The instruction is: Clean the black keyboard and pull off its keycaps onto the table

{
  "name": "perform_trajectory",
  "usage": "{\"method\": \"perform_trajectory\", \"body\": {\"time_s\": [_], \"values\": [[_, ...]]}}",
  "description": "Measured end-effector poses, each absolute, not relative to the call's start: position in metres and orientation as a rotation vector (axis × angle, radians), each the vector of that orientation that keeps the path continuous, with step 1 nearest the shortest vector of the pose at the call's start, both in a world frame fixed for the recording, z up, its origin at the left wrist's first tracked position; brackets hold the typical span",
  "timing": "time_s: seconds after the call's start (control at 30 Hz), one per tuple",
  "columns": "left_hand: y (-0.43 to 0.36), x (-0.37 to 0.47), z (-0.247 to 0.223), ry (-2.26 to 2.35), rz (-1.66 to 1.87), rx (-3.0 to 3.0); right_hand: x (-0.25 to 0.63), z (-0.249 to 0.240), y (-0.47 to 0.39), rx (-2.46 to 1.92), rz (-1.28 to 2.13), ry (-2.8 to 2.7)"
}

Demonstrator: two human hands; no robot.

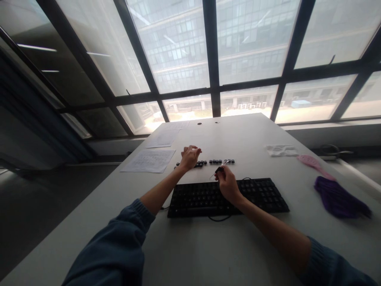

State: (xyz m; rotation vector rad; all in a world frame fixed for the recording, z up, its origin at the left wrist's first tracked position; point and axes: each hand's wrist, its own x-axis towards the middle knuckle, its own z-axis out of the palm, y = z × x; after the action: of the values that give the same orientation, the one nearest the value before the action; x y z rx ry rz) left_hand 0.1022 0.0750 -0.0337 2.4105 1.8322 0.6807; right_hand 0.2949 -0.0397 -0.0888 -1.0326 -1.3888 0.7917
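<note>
My right hand (pixel 228 183) is closed on a keycap puller (pixel 219 169) with a black handle and thin wire loops, held above the back edge of the keyboard. The black keyboard (pixel 196 200) lies across the white table, partly covered by that hand. My left hand (pixel 190 157) hovers beyond the keyboard, its fingers bent and somewhat apart, with nothing visible in them. Near and partly behind it, a row of loose black keycaps (pixel 215 161) runs along the table, and one wire of the puller overlaps the row's right part.
Printed sheets (pixel 149 161) lie on the left of the white table (pixel 238 135). To the right are a crumpled white cloth (pixel 281 150), a pink hairbrush-like item (pixel 312 163) and a purple cloth bundle (pixel 336 196). Large windows (pixel 247 39) stand behind the far edge.
</note>
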Motion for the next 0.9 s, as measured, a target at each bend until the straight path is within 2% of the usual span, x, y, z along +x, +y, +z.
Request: {"method": "perform_trajectory", "body": {"time_s": [0.2,0.37,0.57,0.9], "values": [[0.004,0.118,-0.015,1.696,0.771,2.52,0.305,-0.08,-0.044,-1.061,0.747,-1.586],[-0.039,0.127,-0.034,1.673,0.761,2.468,0.308,-0.081,-0.05,-1.044,0.727,-1.705],[-0.051,0.127,-0.061,1.58,0.654,2.406,0.304,-0.078,-0.054,-0.964,0.628,-1.865],[-0.049,0.134,-0.068,1.443,0.648,2.425,0.303,-0.086,-0.051,-0.965,0.621,-1.931]]}}
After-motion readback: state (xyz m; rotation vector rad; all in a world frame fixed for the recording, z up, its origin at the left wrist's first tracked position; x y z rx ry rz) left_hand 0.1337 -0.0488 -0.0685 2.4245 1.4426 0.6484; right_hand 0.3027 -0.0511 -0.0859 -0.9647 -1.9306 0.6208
